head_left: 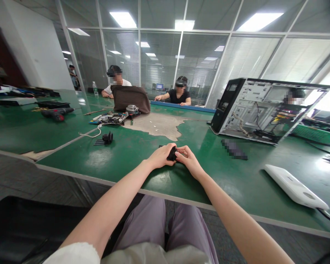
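Between my two hands is a small black part (171, 154), held just above the green tabletop (121, 163). My left hand (161, 156) is closed round its left side. The fingertips of my right hand (188, 158) pinch it from the right. Its exact kind I cannot make out, since fingers cover much of it. To the left on the table lies a black round part (107, 138) beside several dark thin pieces (99, 142).
An opened computer case (231, 106) stands at the right, near a blurred dark flat object (234, 149) and a white device (295, 187). A circuit board (110, 118) and brown bag (130, 98) sit back left, beyond them a drill (57, 113). Two people sit across the table.
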A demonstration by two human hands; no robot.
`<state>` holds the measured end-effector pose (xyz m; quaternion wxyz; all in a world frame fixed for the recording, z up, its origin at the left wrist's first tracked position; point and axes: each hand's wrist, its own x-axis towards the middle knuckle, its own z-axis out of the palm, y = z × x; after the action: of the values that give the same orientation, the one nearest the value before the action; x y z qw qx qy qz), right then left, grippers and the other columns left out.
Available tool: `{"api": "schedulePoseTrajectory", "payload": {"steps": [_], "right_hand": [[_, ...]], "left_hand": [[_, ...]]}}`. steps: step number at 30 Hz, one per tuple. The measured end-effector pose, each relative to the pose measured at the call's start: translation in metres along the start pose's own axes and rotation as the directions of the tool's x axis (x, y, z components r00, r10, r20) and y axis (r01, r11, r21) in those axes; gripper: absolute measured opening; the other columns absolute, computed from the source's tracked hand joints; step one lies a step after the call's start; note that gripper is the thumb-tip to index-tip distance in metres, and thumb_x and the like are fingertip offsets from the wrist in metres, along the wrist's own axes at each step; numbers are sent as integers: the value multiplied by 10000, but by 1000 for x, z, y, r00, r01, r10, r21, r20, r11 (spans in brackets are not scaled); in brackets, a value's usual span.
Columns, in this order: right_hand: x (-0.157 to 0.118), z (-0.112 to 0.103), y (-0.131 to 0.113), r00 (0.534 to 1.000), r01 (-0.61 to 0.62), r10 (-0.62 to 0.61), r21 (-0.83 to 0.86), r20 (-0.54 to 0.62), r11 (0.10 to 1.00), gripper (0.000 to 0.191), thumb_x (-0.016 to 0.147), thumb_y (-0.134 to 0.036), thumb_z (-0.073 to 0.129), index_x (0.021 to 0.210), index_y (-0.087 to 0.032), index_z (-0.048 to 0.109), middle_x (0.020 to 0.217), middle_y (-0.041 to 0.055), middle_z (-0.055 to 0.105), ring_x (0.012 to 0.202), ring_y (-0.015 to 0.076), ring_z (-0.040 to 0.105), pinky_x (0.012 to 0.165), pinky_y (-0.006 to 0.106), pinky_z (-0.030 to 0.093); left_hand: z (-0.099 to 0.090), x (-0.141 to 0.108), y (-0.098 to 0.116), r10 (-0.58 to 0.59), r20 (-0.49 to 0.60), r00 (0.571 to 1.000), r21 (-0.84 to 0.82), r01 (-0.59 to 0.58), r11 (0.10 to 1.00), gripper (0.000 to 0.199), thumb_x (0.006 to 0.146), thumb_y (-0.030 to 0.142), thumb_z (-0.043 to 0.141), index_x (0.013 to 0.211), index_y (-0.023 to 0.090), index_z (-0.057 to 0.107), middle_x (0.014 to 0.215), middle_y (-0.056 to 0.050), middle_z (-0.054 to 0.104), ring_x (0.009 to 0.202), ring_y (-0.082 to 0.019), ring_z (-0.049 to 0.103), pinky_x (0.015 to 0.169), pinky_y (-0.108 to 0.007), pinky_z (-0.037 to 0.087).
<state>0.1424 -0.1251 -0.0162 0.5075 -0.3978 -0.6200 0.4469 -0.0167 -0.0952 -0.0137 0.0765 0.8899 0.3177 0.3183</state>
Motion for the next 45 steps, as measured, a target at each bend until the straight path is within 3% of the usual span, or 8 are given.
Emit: {"api": "schedulePoseTrajectory", "payload": {"steps": [7,12,17,25,31,35,42,45], "right_hand": [[2,-1,2,1000,-16,16,-14,-7,1000,304,681,-335,604,951,-225,520,955,18,575,784,135,565,750,312,445],[0,1,-1,1000,-6,6,2,18,1000,321,635,-282,650,914,-242,496,873,-7,583,762,138,581,715,302,456],[1,2,0,1000,0,0,-6,-2,1000,250,681,-340,609,876,-232,498,856,1,592,768,139,576,723,312,454],[1,0,0,1000,-7,7,-11,-4,1000,306,660,-307,632,933,-226,520,956,18,577,821,145,574,785,324,429],[0,2,-3,1000,15,-15,20,12,1000,289,637,-295,655,875,-233,502,868,-5,586,805,145,577,758,317,447],[0,2,-2,1000,18,-18,15,-5,1000,242,675,-327,621,859,-223,505,880,1,583,801,140,570,770,318,443],[3,-1,2,1000,-7,7,15,6,1000,319,659,-301,631,946,-224,517,988,26,578,843,152,571,806,341,430],[3,-2,3,1000,-1,0,30,23,1000,331,622,-273,662,913,-231,510,948,9,592,854,157,573,801,342,435]], "left_hand": [[-1,0,1,-4,5,1000,4,4,1000,564,649,292,608,1130,211,324,1070,-69,491,931,-231,523,775,-342,415],[-1,0,1,-7,12,1000,10,7,1000,559,636,272,615,1114,205,334,1026,-62,506,874,-228,536,725,-331,427],[-1,0,1,-4,6,1000,0,4,1000,555,653,284,602,1125,203,321,1052,-70,496,920,-231,524,759,-335,418],[-3,0,3,-7,8,1000,-18,8,1000,554,649,272,604,1124,204,327,1046,-70,499,918,-230,523,761,-339,412],[-3,0,3,-16,13,1000,-25,16,1000,560,632,255,615,1115,214,336,1026,-59,504,893,-226,530,741,-332,413],[-2,0,3,-19,12,1000,-29,19,999,550,640,272,612,1112,214,336,1029,-59,504,909,-224,527,759,-333,410],[-2,1,3,-36,17,999,-19,36,999,570,630,268,615,1124,213,334,1037,-61,505,900,-227,530,748,-330,410],[-2,1,4,-43,22,999,-15,44,999,573,620,245,615,1120,219,337,1014,-53,513,875,-226,538,722,-322,413]]}}
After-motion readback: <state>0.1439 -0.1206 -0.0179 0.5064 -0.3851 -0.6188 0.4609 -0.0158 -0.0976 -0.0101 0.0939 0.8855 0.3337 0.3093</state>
